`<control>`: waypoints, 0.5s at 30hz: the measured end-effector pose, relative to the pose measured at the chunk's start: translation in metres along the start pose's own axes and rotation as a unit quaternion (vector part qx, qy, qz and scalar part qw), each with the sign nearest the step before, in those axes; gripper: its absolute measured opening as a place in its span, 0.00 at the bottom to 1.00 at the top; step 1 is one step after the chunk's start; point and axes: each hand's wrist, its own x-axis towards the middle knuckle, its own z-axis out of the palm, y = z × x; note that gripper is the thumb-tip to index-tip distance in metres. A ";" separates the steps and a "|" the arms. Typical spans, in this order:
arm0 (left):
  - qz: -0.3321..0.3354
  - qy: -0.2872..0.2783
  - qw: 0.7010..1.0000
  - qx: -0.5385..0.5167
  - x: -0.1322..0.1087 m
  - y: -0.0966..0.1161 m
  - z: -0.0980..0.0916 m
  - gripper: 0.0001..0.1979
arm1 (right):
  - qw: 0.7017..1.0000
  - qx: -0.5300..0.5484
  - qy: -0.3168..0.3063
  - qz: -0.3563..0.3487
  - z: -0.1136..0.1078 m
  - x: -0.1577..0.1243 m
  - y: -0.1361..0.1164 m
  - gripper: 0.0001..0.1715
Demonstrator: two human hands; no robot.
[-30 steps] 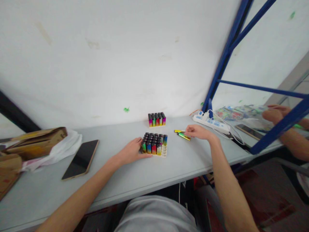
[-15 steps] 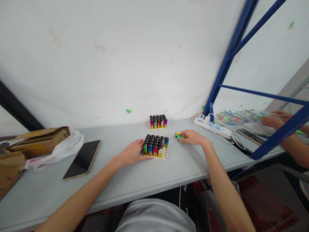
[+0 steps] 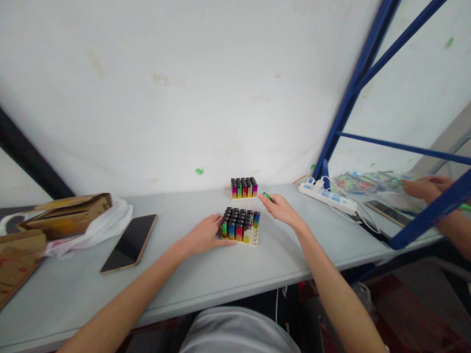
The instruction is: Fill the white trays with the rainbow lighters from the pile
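Colourful lighters with black tops stand in rows in a white tray on the grey table. Several slots along the tray's right side hold nothing, in front of a blue lighter. My left hand grips the left side of the tray and its lighters, thumb along the front edge. My right hand is closed on a green lighter, held tilted just behind and right of the tray. Farther back, a second block of lighters stands near the wall.
A phone lies to the left, beside a white plastic bag and cardboard boxes. A power strip with cables sits at the right by a blue metal frame. Another person's hands show at the far right.
My right hand has moved left toward the tray and lifted the green lighter, which is now more tilted. My left hand stays at the tray. The view has shifted slightly.
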 end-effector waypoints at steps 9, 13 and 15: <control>-0.005 -0.001 1.000 0.009 0.000 0.001 0.001 0.39 | 0.985 -0.053 0.150 -0.072 0.024 0.001 -0.009 0.27; 0.002 0.008 1.000 0.009 0.000 -0.006 0.006 0.38 | 0.985 -0.057 0.141 -0.076 0.024 0.001 -0.009 0.24; 0.004 0.013 1.000 0.007 0.000 -0.007 0.006 0.38 | 0.985 -0.057 0.141 -0.076 0.024 0.001 -0.010 0.25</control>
